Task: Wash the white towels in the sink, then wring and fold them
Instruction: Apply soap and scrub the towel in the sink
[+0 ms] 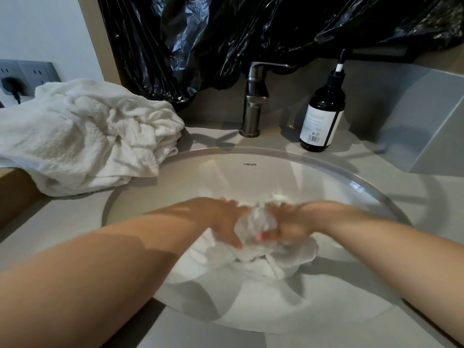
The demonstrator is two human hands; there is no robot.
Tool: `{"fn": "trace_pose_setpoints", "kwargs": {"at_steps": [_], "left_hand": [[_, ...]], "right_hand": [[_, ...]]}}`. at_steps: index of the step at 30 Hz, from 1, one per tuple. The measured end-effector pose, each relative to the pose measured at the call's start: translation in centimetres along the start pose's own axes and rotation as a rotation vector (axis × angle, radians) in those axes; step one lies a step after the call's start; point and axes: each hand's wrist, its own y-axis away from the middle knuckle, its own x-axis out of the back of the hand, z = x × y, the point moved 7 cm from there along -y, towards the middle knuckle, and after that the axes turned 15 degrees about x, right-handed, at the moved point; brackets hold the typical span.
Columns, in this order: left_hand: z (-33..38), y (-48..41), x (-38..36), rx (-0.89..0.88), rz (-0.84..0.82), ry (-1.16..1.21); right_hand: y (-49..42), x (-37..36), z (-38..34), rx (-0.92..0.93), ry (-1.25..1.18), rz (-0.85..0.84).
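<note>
Both arms are bare along all that shows of them. The left forearm [100, 259] looks broad through the wide lens and the right forearm [389, 244] slimmer. The skin is smooth, crossed by soft bands of shadow. The left grip [223, 222] and right grip [288, 226] are motion-blurred, so their finer details cannot be told.

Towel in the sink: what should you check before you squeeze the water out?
1. The left hand and right hand both grip the towel: ok.
2. The towel is inside the sink, so drips stay in: ok.
3. The tap shows no running water: ok.
4. The towel is washed clean: cannot tell, too blurred.
5. The dark bottle stands clear of the arms: ok.
</note>
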Motion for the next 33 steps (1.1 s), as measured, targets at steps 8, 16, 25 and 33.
{"fn": "trace_pose_setpoints", "kwargs": {"at_steps": [8,16,25,33], "left_hand": [[-0.2,-0.1,-2.4,0.071,-0.207,-0.131],[-1.1,0.4,2.2,-0.009,0.01,0.13],[-4.7,1.7,6.7,0.087,0.514,0.264],[-1.9,0.9,-1.2,0.113,-0.187,-0.193]], "right_hand": [[-3.3,-2.8,0.1,0.064,0.407,-0.122],[-1.5,2.4,1.6,0.154,-0.323,0.147],[-0.2,2.5,4.1,0.217,-0.317,0.109],[-0.5,1.3,-1.0,0.042,0.003,0.111]]}}
